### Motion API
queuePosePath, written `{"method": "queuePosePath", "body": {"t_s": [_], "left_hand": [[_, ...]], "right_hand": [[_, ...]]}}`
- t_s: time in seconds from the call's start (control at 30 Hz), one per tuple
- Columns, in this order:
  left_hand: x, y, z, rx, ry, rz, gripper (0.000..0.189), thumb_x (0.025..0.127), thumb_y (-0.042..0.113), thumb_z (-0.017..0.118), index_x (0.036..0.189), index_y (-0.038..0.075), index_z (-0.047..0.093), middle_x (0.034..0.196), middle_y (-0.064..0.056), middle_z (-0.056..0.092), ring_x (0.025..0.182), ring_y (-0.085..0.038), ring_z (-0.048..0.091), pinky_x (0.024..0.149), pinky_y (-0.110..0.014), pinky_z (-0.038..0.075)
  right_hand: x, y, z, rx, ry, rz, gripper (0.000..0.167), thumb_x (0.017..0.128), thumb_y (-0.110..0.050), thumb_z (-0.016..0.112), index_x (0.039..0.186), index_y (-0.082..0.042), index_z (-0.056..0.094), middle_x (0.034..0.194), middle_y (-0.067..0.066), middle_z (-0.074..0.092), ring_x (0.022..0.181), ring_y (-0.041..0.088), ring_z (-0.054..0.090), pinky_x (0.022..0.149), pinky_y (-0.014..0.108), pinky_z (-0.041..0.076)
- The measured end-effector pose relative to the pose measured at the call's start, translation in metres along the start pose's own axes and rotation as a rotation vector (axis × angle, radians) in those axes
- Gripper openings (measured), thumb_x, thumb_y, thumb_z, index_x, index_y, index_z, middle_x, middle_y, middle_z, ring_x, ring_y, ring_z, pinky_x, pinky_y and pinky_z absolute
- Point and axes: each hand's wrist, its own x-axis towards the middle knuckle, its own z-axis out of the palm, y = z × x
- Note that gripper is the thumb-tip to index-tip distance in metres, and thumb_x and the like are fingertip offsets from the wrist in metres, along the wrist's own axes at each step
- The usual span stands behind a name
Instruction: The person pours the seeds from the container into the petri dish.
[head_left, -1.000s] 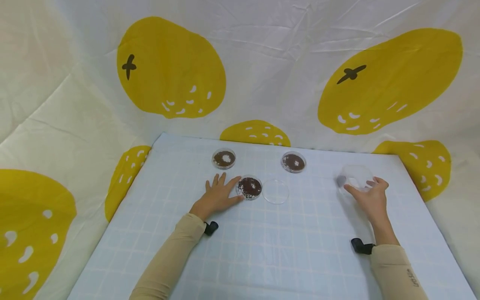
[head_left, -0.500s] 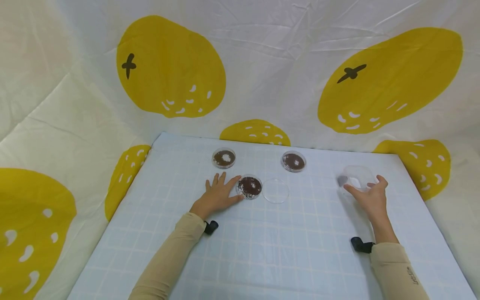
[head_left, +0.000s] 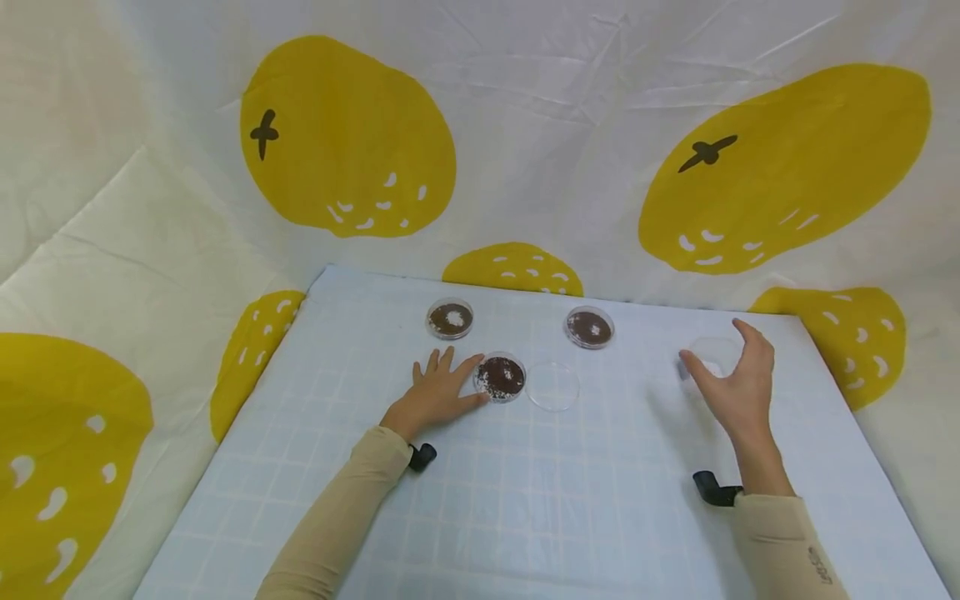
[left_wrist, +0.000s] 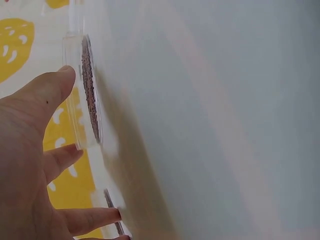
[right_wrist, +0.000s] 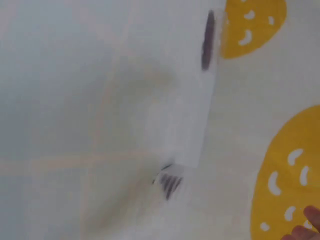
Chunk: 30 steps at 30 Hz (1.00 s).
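My left hand grips a clear petri dish of dark brown grains flecked with white. In the left wrist view, the thumb and forefinger touch opposite sides of the dish, while the other fingers spread out. A clear round lid lies flat just right of that dish. My right hand is raised, thumb and fingers wide apart with nothing between them. Behind it stands a clear plastic container, partly hidden by the hand; the right wrist view shows the container blurred.
Two more petri dishes with brown grains stand toward the back, one dish on the left and another dish nearer the middle. A pale blue checked cloth covers the table. A white curtain with yellow fruit shapes rises behind it.
My right hand has let go of the clear container and risen from it, its fingers straightening. My left hand stays at the petri dish.
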Motion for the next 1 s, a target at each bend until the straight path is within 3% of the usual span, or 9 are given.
{"method": "queuePosePath", "body": {"t_s": [0.17, 0.3, 0.4, 0.83, 1.0], "left_hand": [[0.001, 0.000, 0.001, -0.006, 0.013, 0.005, 0.077, 0.094, 0.065, 0.054, 0.159, 0.032, 0.028, 0.162, -0.027, 0.012, 0.146, -0.053, 0.005, 0.109, -0.074, 0.004], [0.000, 0.001, 0.001, -0.002, 0.001, -0.001, 0.078, 0.094, 0.065, 0.054, 0.159, 0.032, 0.027, 0.162, -0.027, 0.011, 0.146, -0.053, 0.005, 0.109, -0.075, 0.004], [-0.001, 0.001, 0.001, -0.004, -0.001, -0.001, 0.078, 0.094, 0.064, 0.055, 0.159, 0.032, 0.027, 0.162, -0.027, 0.011, 0.146, -0.053, 0.005, 0.109, -0.075, 0.003], [0.001, 0.001, 0.000, -0.005, -0.006, -0.019, 0.078, 0.094, 0.065, 0.054, 0.159, 0.033, 0.027, 0.163, -0.026, 0.011, 0.146, -0.052, 0.004, 0.110, -0.073, 0.003], [0.002, 0.001, 0.001, -0.005, -0.008, -0.021, 0.078, 0.094, 0.065, 0.054, 0.159, 0.033, 0.026, 0.163, -0.025, 0.010, 0.147, -0.051, 0.004, 0.110, -0.073, 0.002]], "right_hand": [[-0.004, -0.022, 0.011, 0.048, -0.161, -0.162, 0.078, 0.086, -0.020, 0.080, 0.150, -0.004, 0.038, 0.151, 0.023, 0.036, 0.139, 0.042, 0.031, 0.112, 0.064, 0.024], [-0.009, -0.029, 0.027, 0.053, -0.242, -0.228, 0.078, 0.085, -0.020, 0.082, 0.148, -0.001, 0.041, 0.147, 0.026, 0.041, 0.136, 0.045, 0.035, 0.108, 0.066, 0.028], [-0.012, -0.032, 0.040, 0.050, -0.297, -0.219, 0.079, 0.085, -0.025, 0.082, 0.148, 0.000, 0.041, 0.146, 0.027, 0.041, 0.135, 0.046, 0.036, 0.105, 0.067, 0.030], [-0.015, -0.039, 0.089, 0.044, -0.670, -0.205, 0.095, 0.083, -0.034, 0.083, 0.153, 0.001, 0.030, 0.153, 0.026, 0.031, 0.140, 0.044, 0.028, 0.110, 0.063, 0.026], [-0.014, -0.044, 0.102, -0.011, -0.761, -0.226, 0.101, 0.079, -0.036, 0.086, 0.152, 0.004, 0.029, 0.152, 0.028, 0.032, 0.139, 0.046, 0.028, 0.110, 0.063, 0.026]]}}
